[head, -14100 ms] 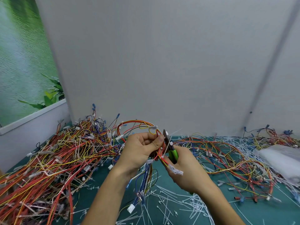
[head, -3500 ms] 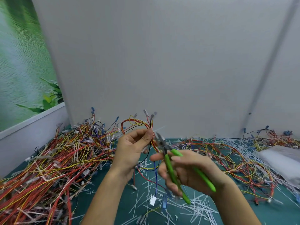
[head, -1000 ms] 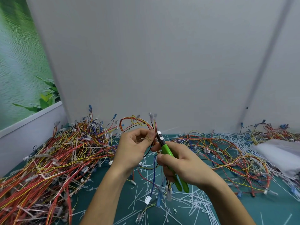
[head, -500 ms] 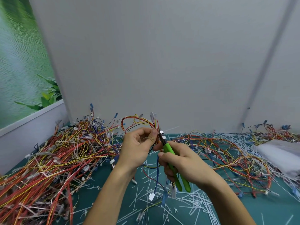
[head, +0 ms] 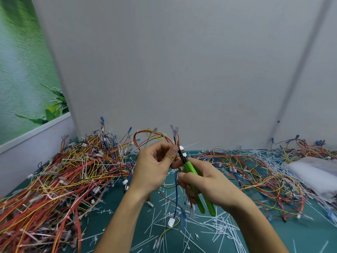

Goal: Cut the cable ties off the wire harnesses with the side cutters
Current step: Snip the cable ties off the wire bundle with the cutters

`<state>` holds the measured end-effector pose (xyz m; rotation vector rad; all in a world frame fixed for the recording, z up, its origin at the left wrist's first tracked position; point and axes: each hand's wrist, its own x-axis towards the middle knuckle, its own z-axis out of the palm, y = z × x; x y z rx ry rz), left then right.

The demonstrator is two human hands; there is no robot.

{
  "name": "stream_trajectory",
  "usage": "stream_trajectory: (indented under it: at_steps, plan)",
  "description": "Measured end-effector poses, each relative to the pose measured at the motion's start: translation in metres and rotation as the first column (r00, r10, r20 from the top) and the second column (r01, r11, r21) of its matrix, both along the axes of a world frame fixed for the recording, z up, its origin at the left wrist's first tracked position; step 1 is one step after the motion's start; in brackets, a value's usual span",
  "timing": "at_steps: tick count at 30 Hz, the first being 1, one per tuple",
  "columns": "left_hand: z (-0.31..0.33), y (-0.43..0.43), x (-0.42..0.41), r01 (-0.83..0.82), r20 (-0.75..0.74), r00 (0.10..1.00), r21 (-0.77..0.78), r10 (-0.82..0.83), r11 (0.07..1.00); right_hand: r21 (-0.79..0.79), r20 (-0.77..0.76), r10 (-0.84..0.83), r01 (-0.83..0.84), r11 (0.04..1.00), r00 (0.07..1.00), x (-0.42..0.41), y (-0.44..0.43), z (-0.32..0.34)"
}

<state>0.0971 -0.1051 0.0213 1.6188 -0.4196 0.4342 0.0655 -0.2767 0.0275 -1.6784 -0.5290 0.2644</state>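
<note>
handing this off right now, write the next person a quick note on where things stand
Left hand pinches a harness, held up off the mat.
Right hand grips the cutters, tip at the harness by the left thumb, handles squeezed near together.
Done: cut ties litter the mat; loose harnesses lie at right.
Left: the pile at left, ties on.

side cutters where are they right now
Head view, centre: the green-handled side cutters are gripped in the right hand, their tip at the harness that the left hand pinches.
</note>
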Motion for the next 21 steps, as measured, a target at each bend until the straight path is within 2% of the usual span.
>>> stream_trajectory:
  at_steps: [7,12,16,19,21]
  plan:
    - [0.0,0.0029,0.0011,-0.002,0.009,1.0,0.02,0.002,1.0,0.003,0.02,0.014,-0.014,1.0,1.0,-0.0003,0.0008,-0.0005]
    - [-0.0009,0.0035,0.0023,-0.031,0.042,0.999,0.042,0.03,0.999,-0.086,0.114,-0.005,0.015,0.996,0.993,0.0004,-0.0012,-0.0016]
    - [-0.0017,0.005,0.0013,-0.041,0.057,0.998,0.078,0.037,0.996,-0.099,0.105,-0.007,0.018,0.995,0.994,-0.0001,-0.0031,-0.0038]
    - [-0.0011,0.0036,-0.0002,-0.061,0.074,0.996,0.11,0.053,0.992,-0.12,0.084,-0.068,0.078,0.99,0.994,0.0019,-0.0013,-0.0077]
    - [-0.0004,0.0029,-0.001,-0.072,0.088,0.994,0.115,0.062,0.991,-0.138,0.131,-0.114,0.132,0.982,0.985,0.0043,0.001,-0.0101]
